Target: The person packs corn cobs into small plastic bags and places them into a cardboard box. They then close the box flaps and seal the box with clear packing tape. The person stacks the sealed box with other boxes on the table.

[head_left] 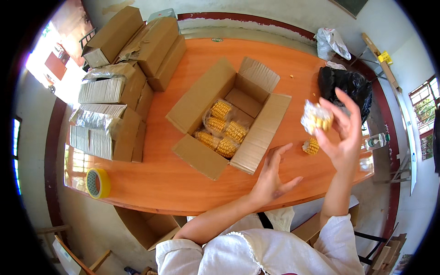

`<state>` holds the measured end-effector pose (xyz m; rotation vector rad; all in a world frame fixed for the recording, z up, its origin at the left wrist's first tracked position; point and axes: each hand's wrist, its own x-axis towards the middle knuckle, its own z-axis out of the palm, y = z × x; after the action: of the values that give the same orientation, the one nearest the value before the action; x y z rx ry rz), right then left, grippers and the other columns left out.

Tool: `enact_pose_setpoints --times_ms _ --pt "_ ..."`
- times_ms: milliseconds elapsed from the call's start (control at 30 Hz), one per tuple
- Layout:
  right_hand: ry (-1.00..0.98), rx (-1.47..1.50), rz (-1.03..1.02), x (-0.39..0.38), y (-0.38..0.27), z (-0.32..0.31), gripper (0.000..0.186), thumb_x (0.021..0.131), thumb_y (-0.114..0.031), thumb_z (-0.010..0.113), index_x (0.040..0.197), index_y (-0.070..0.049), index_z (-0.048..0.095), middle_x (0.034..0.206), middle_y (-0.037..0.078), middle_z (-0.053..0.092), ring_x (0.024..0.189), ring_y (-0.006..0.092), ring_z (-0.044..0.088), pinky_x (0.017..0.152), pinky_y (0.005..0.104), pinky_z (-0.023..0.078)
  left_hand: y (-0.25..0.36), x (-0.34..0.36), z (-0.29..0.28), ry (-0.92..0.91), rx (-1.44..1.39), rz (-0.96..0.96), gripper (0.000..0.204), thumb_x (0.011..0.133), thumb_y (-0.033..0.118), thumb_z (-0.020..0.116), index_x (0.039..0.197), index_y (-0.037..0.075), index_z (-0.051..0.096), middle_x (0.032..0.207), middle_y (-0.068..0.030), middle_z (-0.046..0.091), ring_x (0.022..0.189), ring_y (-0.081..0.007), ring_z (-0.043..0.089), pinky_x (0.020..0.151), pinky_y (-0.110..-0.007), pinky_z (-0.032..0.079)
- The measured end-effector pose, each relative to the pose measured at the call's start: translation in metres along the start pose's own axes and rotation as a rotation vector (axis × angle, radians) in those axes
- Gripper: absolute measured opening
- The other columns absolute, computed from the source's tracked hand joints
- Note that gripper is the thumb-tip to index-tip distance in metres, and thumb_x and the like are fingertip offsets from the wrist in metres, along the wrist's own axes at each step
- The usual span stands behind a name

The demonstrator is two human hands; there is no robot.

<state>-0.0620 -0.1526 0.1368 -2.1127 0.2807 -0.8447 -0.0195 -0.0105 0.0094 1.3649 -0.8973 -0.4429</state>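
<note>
Raised over the right side of the table, my right hand (343, 130) grips a plastic-wrapped piece of corn cob (317, 118) between thumb and fingers. Below it on the table lies another corn piece (310, 146). My left hand (274, 178) hovers by the near right flap of an open cardboard box (263, 137), fingers apart and nothing in them. Inside that box sit several wrapped corn cobs (221, 110), gathered toward its near left part, while bare cardboard shows at the far end. All the flaps of the box are folded outward.
Taped cardboard boxes (133, 96) are stacked along the table's left side. A yellow tape roll (98, 183) stands near the front left edge. At the right are a black plastic bag (346, 87) and a clear bottle (376, 141). Another open box (146, 224) is below the table's front edge.
</note>
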Motion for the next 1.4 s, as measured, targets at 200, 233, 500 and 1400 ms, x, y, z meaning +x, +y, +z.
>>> enact_pose_setpoints --times_ms 200,233,500,1400 --pt "-0.336 -0.043 0.006 0.059 0.009 0.07 0.078 0.073 -0.011 0.075 0.138 -0.013 0.032 0.12 0.018 0.058 0.099 0.0223 0.063 0.081 0.0348 0.051 -0.002 0.0 -0.003 -0.039 -0.023 -0.044 0.073 0.073 0.016 0.078 0.133 0.003 0.039 0.128 -0.0169 0.044 0.115 -0.03 0.047 0.095 -0.039 0.044" --pt "-0.371 -0.061 -0.003 0.065 0.014 0.085 0.075 0.072 -0.012 0.075 0.134 -0.011 0.033 0.11 0.018 0.061 0.092 0.0239 0.064 0.075 0.0353 0.052 -0.003 0.0 -0.004 -0.03 -0.012 -0.023 0.073 0.073 0.016 0.078 0.133 0.003 0.039 0.128 -0.0169 0.044 0.115 -0.03 0.047 0.095 -0.039 0.044" --pt "-0.642 -0.419 0.076 0.091 0.027 0.107 0.071 0.071 -0.014 0.076 0.128 -0.012 0.034 0.106 0.013 0.06 0.095 0.0263 0.061 0.08 0.0372 0.048 -0.008 0.0 -0.003 0.0 0.03 0.001 0.068 0.074 0.012 0.075 0.132 0.002 0.041 0.126 -0.0165 0.046 0.113 -0.0291 0.049 0.093 -0.038 0.045" --pt "-0.93 -0.472 0.13 0.069 0.049 0.136 0.058 0.077 0.0 0.059 0.129 0.003 0.034 0.099 0.026 0.062 0.093 0.0403 0.061 0.076 0.0447 0.05 -0.014 -0.002 0.009 -0.06 0.016 -0.043 0.063 0.072 0.009 0.075 0.126 -0.001 0.044 0.119 -0.0185 0.049 0.109 -0.0315 0.05 0.091 -0.039 0.047"
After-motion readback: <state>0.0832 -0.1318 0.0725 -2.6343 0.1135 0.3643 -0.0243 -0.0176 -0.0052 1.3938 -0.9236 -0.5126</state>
